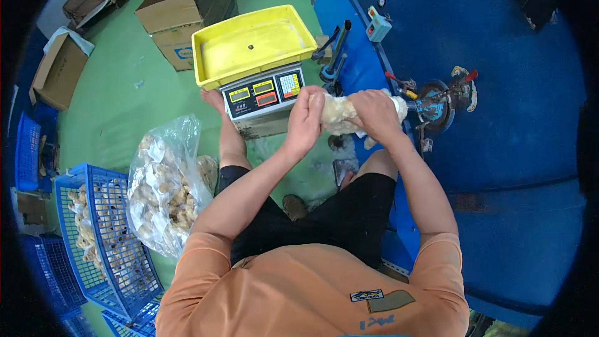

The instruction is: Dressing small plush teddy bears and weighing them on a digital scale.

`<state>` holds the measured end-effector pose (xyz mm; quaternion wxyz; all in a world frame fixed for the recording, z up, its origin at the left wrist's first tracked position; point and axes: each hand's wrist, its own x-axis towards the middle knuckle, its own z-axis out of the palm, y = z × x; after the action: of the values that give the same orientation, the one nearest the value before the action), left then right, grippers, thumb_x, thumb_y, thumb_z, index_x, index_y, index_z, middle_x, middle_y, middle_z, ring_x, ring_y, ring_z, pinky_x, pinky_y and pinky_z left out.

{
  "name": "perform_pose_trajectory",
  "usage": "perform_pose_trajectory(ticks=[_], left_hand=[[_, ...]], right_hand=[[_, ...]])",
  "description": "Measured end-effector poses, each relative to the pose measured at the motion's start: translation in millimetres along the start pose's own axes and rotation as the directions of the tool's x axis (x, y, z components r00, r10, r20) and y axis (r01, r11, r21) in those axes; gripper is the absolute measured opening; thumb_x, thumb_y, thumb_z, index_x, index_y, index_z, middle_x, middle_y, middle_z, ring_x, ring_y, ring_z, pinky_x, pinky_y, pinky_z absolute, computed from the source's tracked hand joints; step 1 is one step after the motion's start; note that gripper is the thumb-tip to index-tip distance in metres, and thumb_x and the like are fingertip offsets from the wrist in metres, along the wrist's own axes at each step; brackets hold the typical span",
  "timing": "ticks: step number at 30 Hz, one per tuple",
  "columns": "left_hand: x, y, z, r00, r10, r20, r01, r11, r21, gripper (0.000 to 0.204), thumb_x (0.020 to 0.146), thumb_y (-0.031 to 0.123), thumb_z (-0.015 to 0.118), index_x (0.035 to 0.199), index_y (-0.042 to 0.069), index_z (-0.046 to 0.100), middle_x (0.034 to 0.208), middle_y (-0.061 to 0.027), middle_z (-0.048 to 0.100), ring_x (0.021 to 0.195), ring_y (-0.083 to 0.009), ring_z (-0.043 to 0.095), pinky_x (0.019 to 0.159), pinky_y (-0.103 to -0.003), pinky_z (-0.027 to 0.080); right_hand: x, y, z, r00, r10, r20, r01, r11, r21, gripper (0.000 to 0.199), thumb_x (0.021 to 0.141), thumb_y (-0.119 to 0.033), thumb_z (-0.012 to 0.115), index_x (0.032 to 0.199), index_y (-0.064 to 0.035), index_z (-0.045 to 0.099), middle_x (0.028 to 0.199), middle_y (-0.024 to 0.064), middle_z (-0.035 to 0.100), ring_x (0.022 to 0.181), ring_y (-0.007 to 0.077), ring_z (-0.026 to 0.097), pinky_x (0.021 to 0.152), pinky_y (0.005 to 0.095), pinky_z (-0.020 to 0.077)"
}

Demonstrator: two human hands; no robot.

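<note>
A fluffy cream plush piece (339, 115) stretches between my two hands in front of the blue machine. My left hand (306, 120) is closed round its left end. Over its right part lies my right hand (376, 114), fingers wrapped about the plush. The plush's right end meets the short metal nozzle (414, 105) of the machine; how far it reaches over the nozzle is hidden. A bit of white shows beside my right hand, too small to name. Just left of my left hand stands a digital weighing scale (265, 95) with a yellow tray (232, 56) on top; a small dark object lies in the tray.
Left of my legs stands a clear plastic bag (156, 212) of plush pieces, beside a blue crate (115, 224) holding more. An open cardboard box (171, 22) is beyond the scale. The machine's blue panel (499, 143) fills the right, with a small control box (378, 28) near its edge.
</note>
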<state>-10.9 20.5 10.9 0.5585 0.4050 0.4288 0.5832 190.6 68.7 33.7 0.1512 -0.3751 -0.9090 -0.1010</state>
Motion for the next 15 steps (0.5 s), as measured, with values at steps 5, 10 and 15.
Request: perform_pose_trajectory(ticks=[5, 10, 15], left_hand=[[-1.5, 3.9, -11.5, 0.993, -0.102, -0.051, 0.092, 0.981, -0.17, 0.024, 0.105, 0.032, 0.049, 0.112, 0.01, 0.056, 0.095, -0.007, 0.059, 0.068, -0.0105, 0.053, 0.046, -0.023, 0.04], [-1.9, -1.8, -35.0, 0.988, -0.15, -0.04, 0.126, 0.924, -0.362, 0.026, 0.104, 0.033, 0.05, 0.11, 0.009, 0.058, 0.094, -0.0061, 0.06, 0.067, -0.0097, 0.053, 0.045, -0.021, 0.039], [10.3, -19.2, -74.4, 0.985, -0.173, -0.027, 0.123, 0.792, -0.598, 0.029, 0.104, 0.033, 0.051, 0.112, 0.007, 0.059, 0.09, -0.0051, 0.062, 0.07, -0.0095, 0.055, 0.046, -0.022, 0.04]], right_hand=[[12.8, -14.6, 1.8, 0.999, -0.044, 0.03, 0.043, 0.999, 0.018, 0.032, 0.08, -0.036, 0.073, 0.093, -0.0119, 0.056, 0.084, 0.0065, 0.062, 0.081, 0.027, 0.061, 0.079, 0.0397, 0.047], [27.8, -34.6, -5.4, 0.996, -0.052, 0.07, 0.051, 0.999, 0.019, 0.033, 0.082, -0.039, 0.072, 0.093, -0.0111, 0.057, 0.083, 0.0073, 0.064, 0.079, 0.0272, 0.062, 0.077, 0.0396, 0.0472], [43.6, -66.0, -1.2, 0.998, 0.021, 0.06, -0.024, 0.999, 0.04, 0.036, 0.085, -0.043, 0.069, 0.089, -0.0092, 0.059, 0.084, 0.0088, 0.067, 0.079, 0.0279, 0.063, 0.075, 0.0403, 0.0477]])
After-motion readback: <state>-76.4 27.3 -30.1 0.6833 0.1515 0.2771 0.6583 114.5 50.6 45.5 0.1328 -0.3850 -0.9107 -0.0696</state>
